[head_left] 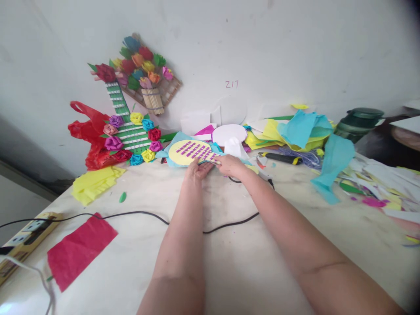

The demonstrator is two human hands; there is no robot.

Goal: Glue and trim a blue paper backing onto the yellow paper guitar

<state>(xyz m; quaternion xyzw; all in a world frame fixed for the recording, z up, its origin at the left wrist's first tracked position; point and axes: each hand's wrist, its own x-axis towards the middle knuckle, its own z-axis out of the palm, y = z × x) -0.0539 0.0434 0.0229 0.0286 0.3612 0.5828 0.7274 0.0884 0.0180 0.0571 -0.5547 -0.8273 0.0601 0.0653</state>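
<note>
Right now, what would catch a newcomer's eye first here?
Likely the left hand and right hand meeting at the near edge of a yellow disc crossed with purple strips, mid-table. Behind it to the left, a green panel ringed with bright paper flowers leans at the wall; blue and yellow paper piles up on the right.

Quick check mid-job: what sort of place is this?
Probably a paper-craft worktable against a wall: heaps of coloured paper, finished paper-flower decorations leaning on the wall, and a yellow disc threaded with purple strips.
</note>
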